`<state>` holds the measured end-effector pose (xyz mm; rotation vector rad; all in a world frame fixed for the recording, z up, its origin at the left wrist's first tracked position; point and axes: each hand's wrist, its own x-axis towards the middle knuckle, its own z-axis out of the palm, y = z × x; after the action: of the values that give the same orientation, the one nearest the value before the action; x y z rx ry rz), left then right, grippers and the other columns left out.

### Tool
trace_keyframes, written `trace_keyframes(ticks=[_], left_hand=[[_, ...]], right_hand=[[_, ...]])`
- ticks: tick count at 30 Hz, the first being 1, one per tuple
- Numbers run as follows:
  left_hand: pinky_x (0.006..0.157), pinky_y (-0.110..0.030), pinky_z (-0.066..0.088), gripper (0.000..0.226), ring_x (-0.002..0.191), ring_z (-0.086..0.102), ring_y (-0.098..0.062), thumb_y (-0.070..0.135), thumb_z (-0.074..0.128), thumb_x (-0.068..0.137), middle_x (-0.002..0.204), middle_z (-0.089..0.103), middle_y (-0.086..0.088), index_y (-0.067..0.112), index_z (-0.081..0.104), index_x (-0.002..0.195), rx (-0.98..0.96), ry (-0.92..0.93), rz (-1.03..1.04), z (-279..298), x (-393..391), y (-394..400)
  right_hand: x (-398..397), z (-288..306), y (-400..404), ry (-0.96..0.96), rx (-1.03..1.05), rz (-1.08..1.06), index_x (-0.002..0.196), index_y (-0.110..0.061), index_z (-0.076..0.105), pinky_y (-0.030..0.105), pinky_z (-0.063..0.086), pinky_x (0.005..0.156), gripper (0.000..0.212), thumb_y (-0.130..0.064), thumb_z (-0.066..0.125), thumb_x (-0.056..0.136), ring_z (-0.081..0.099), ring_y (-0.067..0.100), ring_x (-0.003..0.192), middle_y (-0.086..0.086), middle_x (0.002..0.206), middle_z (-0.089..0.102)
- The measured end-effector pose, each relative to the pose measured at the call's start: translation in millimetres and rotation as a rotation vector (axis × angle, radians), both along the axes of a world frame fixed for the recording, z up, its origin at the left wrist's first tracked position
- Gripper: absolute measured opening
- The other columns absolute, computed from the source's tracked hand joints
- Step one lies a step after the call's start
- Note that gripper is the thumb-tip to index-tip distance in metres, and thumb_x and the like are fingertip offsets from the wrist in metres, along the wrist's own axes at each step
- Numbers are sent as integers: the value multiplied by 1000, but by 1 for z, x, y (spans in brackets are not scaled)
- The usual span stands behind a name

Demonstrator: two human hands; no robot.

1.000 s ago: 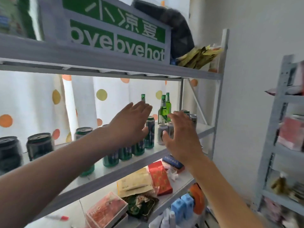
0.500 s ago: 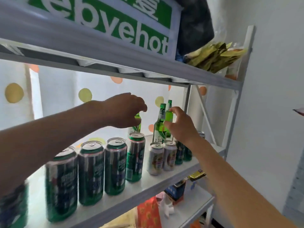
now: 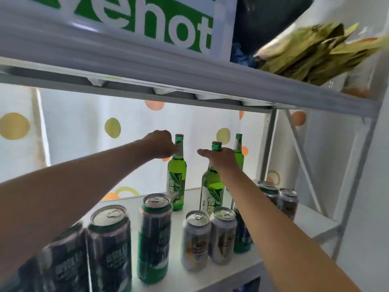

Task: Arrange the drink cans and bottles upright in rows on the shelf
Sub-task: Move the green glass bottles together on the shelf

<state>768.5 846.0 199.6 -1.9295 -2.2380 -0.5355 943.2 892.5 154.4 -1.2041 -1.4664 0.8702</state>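
White shelf [image 3: 311, 220] carried the drinks. Half a second before, both hands hovered; now the left hand [image 3: 162, 145] pinched the neck of one green bottle [image 3: 177, 175] and the right hand [image 3: 221, 158] gripped a second bottle [image 3: 211, 186]. Both bottles stood upright behind the cans [image 3: 154, 237]. Bare shelf lay right of the right hand, before the edge.

Backlit white curtain [image 3: 84, 131] with coloured dots behind grey metal shelving [image 3: 269, 144], pale wall [image 3: 362, 207] right.

A small shop: metal shelving [image 3: 315, 98] stocked with beer cans [image 3: 155, 234], signage [image 3: 147, 22].
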Motion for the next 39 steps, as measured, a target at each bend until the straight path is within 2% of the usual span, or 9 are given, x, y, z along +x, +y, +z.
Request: trace_keyframes(ticks=[4, 9, 13, 16, 20, 22, 25, 28, 39], left_hand=[[67, -28, 38, 25, 89, 48, -23, 26, 59, 90, 95, 51, -11, 6, 51, 102, -52, -311, 79, -5, 26, 26], [69, -28, 40, 48, 91, 44, -22, 25, 64, 90, 93, 48, -8, -1, 49, 128, -30, -647, 125, -3, 23, 57], [75, -34, 43, 52, 89, 52, -24, 26, 78, 78, 92, 54, -7, 6, 51, 117, 112, -958, 123, -21, 27, 90], [72, -29, 46, 40, 76, 54, -21, 22, 82, 72, 77, 55, -2, 17, 53, 99, 227, -1109, 102, -26, 32, 107], [77, -37, 56, 28, 71, 60, -25, 5, 76, 70, 73, 62, -8, 16, 52, 77, 269, -1196, 99, -32, 28, 122], [82, -40, 56, 22, 71, 64, -27, 2, 71, 75, 73, 63, -10, 13, 53, 80, 277, -1247, 31, -33, 29, 123], [66, -31, 53, 10, 60, 64, -25, 9, 68, 80, 71, 64, -8, 11, 58, 82, 303, -1209, 25, -34, 39, 121], [59, -25, 50, 6, 49, 57, -19, 12, 64, 81, 61, 60, -4, 12, 59, 80, 398, -1152, 53, -32, 46, 118], [49, -26, 42, 28, 42, 49, -23, 18, 60, 77, 37, 46, 1, 21, 51, 50, 910, -1188, 54, 13, 26, 43]], right_hand=[[-11, 2, 25, 132, 69, -11, 73, -16, 58, 33, 49, 66, 28, -28, 83, 73, 56, 20, 64, 6, 71, 61], [-11, 4, 41, 169, 39, 127, 55, -9, 48, 28, 42, 44, 38, -19, 74, 81, 47, 23, 36, 15, 49, 50], [-26, -8, 44, 18, 224, -50, 43, -12, 42, 46, 53, 58, 30, -19, 53, 69, 61, 45, 56, 27, 53, 57], [-25, -9, 54, 38, 242, -43, 48, -12, 44, 46, 54, 62, 25, -19, 50, 70, 57, 41, 55, 21, 52, 54], [-23, -15, 63, 51, 284, -45, 47, -11, 40, 45, 45, 50, 19, -18, 49, 63, 36, 22, 51, 11, 52, 35], [-24, -16, 61, 105, 226, -14, 44, -14, 45, 37, 41, 53, 19, -15, 50, 62, 42, 24, 46, 7, 44, 40], [-25, -14, 64, 118, 98, 62, 53, -11, 60, 35, 51, 58, 20, -12, 53, 73, 57, 25, 43, 7, 43, 59], [-27, -13, 66, 104, 85, 58, 66, -6, 60, 30, 45, 49, 13, -14, 52, 71, 58, 26, 39, 5, 41, 57], [-42, 44, 38, 261, 396, 84, 50, -4, 41, 26, 35, 43, 23, -11, 50, 71, 48, 26, 32, 15, 42, 43]])
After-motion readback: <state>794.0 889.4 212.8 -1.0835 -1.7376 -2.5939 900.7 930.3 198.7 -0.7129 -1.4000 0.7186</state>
